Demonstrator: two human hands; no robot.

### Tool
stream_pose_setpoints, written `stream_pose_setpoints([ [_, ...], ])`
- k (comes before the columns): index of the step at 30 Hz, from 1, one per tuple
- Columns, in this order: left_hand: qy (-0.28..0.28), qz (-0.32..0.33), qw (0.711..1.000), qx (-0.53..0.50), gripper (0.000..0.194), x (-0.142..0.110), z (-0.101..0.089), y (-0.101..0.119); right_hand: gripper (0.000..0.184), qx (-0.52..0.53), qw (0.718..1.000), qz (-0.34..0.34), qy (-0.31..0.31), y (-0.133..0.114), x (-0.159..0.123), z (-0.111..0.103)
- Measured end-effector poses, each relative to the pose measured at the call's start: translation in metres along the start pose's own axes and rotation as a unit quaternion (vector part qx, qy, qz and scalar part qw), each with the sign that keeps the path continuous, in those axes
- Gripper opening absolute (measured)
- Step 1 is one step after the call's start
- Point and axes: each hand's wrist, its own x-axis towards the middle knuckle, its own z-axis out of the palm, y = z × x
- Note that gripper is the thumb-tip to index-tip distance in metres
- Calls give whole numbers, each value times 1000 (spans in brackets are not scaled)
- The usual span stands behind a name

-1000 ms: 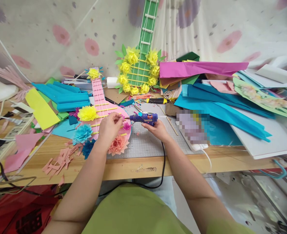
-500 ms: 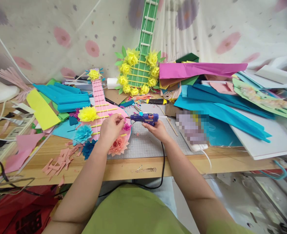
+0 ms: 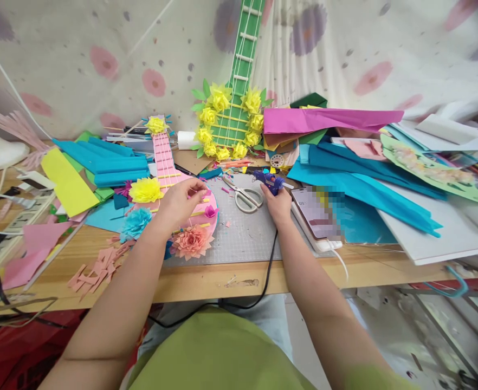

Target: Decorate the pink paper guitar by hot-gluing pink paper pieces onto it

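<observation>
My right hand (image 3: 278, 205) is closed around a blue hot glue gun (image 3: 268, 181) near the back right of the cutting mat. My left hand (image 3: 181, 203) hovers over the body of a pink paper guitar (image 3: 196, 187), its fingertips pinched together. Whatever may be between them is too small to make out. Paper flowers decorate the guitar: a yellow one (image 3: 146, 190), a light blue one (image 3: 136, 223), a coral one (image 3: 192, 242) and a small magenta one (image 3: 210, 211). Scissors (image 3: 246, 197) lie on the mat between my hands.
A green paper guitar (image 3: 231, 127) ringed with yellow flowers stands at the back. Blue paper (image 3: 365, 176) and a phone (image 3: 314, 214) lie on the right. Coral scraps (image 3: 96, 271) and a yellow sheet (image 3: 70, 181) are on the left. The glue gun's black cord (image 3: 269, 265) hangs over the table edge.
My right hand has moved the glue gun right and slightly back, away from my left hand, revealing the scissors. My left hand stays pinched over the pink guitar, shifted only slightly.
</observation>
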Motion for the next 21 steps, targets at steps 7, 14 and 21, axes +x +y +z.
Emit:
stream_pose_setpoints([
  [7,-145,53,981,118,21,21,-16,17,46,-29,997,-73,-8,6,6,6],
  [14,-210,90,941,252,48,37,-20,28,47,29,966,-220,137,-41,-27,-24],
  [21,-232,142,918,290,59,50,-9,31,39,196,918,-153,-309,-93,-56,-2],
])
